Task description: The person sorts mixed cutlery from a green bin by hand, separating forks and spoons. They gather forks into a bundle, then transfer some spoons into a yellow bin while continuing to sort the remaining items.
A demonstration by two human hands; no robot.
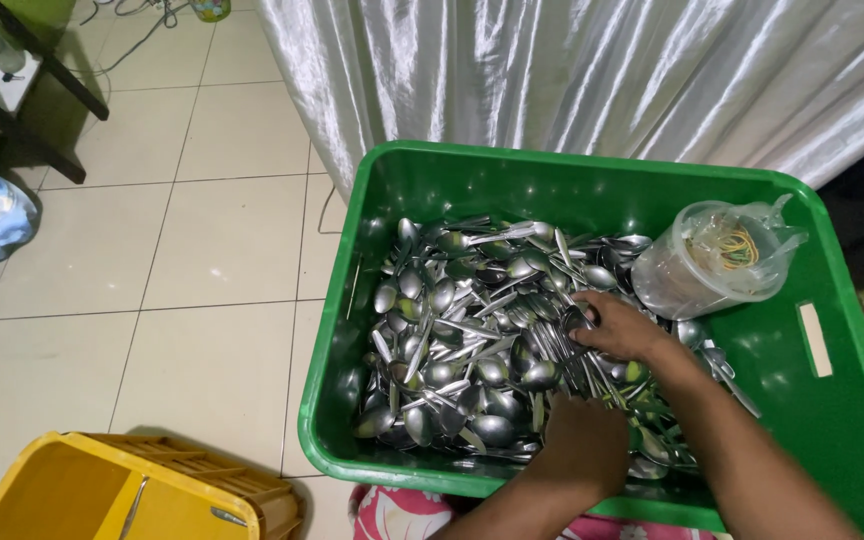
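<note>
Two bare hands worked inside the green plastic crate [592, 175]. I noted the yellow plastic bin [62, 490] at far left. Left hand [582, 445] lay curled over the pile of steel spoons [462, 330]; right hand [620, 328] pinched spoon handles. Beside it, a clear plastic jug [702, 265] held rubber bands.
</note>
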